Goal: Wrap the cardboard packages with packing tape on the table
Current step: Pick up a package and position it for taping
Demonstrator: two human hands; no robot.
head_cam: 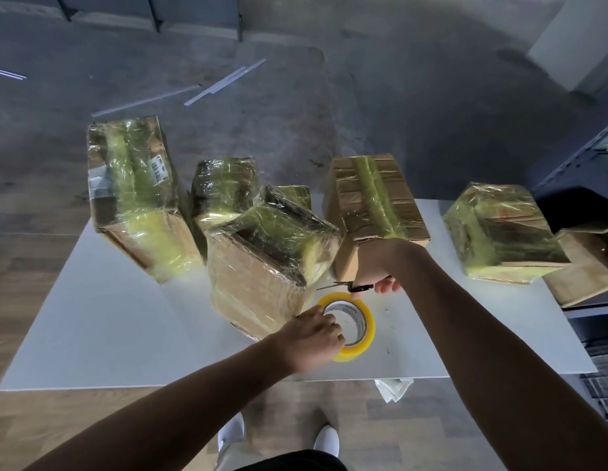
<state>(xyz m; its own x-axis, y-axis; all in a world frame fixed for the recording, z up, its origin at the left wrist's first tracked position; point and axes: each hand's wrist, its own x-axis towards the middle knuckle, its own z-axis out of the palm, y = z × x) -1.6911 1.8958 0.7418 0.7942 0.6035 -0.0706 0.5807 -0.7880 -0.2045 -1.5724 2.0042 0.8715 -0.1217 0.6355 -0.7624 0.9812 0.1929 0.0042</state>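
Note:
Several cardboard packages stand on the white table [109, 334], most shiny with yellowish tape. The nearest package [262, 260] stands at the middle, tilted. A yellow tape roll [362, 322] lies flat just right of it. My left hand [312, 338] grips the roll's near left rim, fingers curled into its core. My right hand [374, 266] holds black-handled scissors [346, 286] just beyond the roll, blades pointing left toward the package. Behind that hand stands a brown package [374, 195] with one tape strip along its top.
A tall wrapped package [133, 195] stands at the far left, a smaller one [221, 188] behind the middle, another wrapped one [499, 232] at the right. An open brown box [588, 263] sits off the table's right edge. My white shoes [326, 440] show below the near edge.

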